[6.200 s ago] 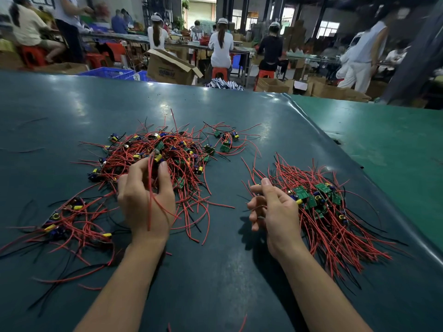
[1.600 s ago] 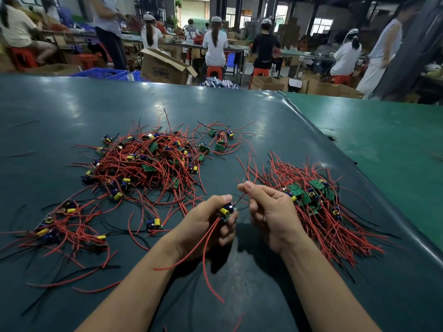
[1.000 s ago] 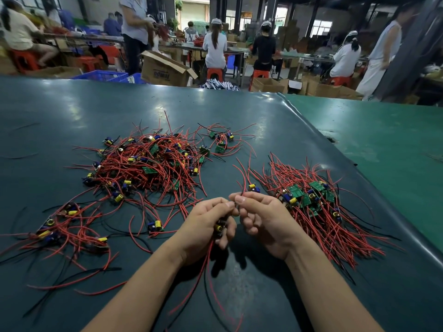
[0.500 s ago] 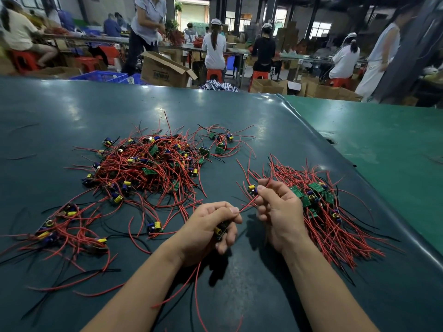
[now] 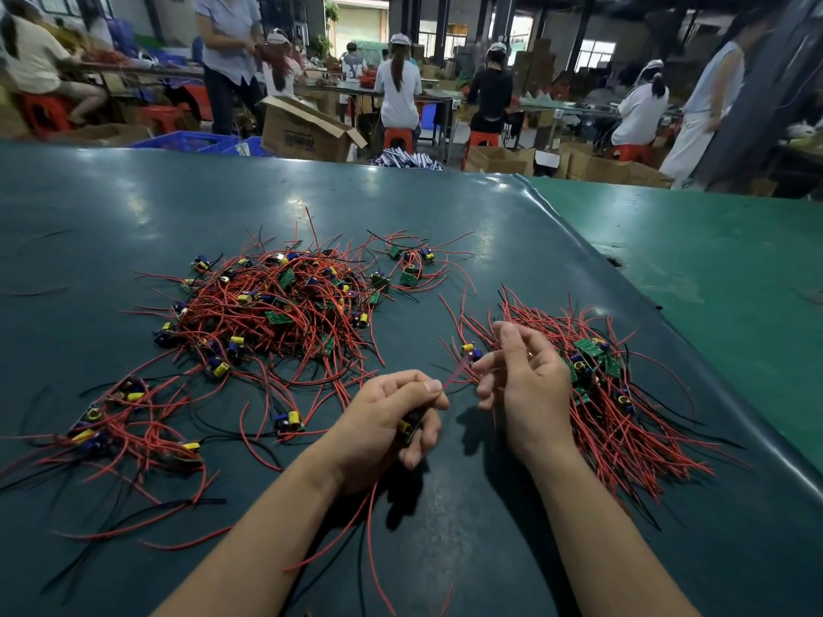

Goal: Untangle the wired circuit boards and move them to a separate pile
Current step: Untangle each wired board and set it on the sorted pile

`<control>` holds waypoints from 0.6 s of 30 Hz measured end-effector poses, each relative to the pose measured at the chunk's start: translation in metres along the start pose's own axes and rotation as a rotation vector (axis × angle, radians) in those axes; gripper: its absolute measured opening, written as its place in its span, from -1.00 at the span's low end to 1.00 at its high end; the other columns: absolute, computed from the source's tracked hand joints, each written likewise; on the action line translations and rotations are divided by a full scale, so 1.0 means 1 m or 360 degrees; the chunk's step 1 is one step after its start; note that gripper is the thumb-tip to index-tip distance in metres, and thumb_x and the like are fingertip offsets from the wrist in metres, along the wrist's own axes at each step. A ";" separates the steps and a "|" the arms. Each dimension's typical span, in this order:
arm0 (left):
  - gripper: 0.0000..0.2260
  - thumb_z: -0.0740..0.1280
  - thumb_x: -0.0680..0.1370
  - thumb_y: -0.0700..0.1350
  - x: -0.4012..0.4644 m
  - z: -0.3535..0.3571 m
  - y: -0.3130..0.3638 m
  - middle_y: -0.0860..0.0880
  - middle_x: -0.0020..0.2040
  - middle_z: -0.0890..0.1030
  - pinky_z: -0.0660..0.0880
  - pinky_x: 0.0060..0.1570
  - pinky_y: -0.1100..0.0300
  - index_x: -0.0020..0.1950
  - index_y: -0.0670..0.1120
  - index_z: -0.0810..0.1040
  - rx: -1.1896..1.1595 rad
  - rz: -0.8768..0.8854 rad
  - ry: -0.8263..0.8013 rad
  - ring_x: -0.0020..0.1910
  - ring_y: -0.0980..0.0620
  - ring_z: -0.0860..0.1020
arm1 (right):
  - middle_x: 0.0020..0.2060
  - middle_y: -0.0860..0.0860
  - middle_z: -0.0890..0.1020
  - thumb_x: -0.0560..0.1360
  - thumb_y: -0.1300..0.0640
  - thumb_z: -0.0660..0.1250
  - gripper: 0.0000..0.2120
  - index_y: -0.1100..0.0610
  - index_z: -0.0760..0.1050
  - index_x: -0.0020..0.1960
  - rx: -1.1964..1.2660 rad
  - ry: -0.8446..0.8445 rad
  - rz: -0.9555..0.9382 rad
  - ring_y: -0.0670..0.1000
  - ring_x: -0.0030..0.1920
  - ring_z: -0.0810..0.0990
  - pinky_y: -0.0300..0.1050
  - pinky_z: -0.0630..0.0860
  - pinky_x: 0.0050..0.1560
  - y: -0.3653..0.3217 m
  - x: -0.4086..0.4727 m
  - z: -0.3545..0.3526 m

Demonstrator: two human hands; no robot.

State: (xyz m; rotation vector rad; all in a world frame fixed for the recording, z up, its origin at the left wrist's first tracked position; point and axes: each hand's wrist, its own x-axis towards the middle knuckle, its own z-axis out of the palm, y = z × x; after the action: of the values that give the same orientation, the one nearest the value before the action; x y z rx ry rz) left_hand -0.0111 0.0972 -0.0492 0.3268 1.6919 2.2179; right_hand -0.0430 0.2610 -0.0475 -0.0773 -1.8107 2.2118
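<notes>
A big tangle of red-wired circuit boards lies at the table's middle left. On the right lies the sorted pile, its wires combed toward me. My left hand grips one small board with a yellow capacitor; that board's red wires hang down toward me. My right hand sits just left of the sorted pile, fingers curled around red wire that runs between both hands. A loose board lies by my right fingertips.
A smaller tangle lies at the near left, and a single board sits between it and my left hand. Dark mat covers the table; a green surface adjoins on the right. Workers and cardboard boxes stand beyond.
My hands, pressed together a second ago, have drawn apart. The right hand has shifted toward the sorted pile, pulling a red wire out; the left still holds the board.
</notes>
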 end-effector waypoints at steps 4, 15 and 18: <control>-0.80 0.19 0.63 -0.17 0.003 0.000 -0.003 -0.11 -0.50 0.50 0.21 -0.66 0.34 -0.16 -0.19 0.47 0.0000 0.0050 0.0143 -0.70 0.08 0.33 | -0.50 0.02 0.51 0.38 -0.15 0.40 -0.58 0.20 0.63 -0.01 -0.0047 -0.0552 0.0601 -0.11 -0.61 0.37 -0.35 0.24 -0.64 -0.003 -0.003 -0.002; -0.80 0.20 0.63 -0.20 -0.003 0.003 0.004 -0.12 -0.47 0.55 0.26 -0.63 0.34 -0.17 -0.19 0.48 0.0138 -0.0075 -0.0033 -0.67 0.08 0.39 | -0.55 -0.03 0.50 0.52 0.29 0.38 -0.92 0.24 0.56 -0.16 0.0189 0.0022 0.0235 -0.15 -0.63 0.33 -0.37 0.19 -0.66 -0.005 0.001 0.000; -0.81 0.26 0.59 -0.16 -0.004 0.004 0.004 -0.14 -0.39 0.61 0.32 -0.50 0.30 -0.21 -0.16 0.54 0.0081 -0.0053 -0.0034 -0.53 0.04 0.47 | -0.53 -0.04 0.52 0.57 0.26 0.33 -0.94 0.21 0.53 -0.09 0.0276 0.0216 0.0097 -0.13 -0.62 0.37 -0.34 0.24 -0.64 -0.005 0.005 -0.003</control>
State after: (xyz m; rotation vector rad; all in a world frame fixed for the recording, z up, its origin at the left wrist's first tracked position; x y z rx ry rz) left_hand -0.0068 0.0983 -0.0443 0.3310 1.7327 2.1432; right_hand -0.0459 0.2659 -0.0431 -0.2438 -1.5600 2.3342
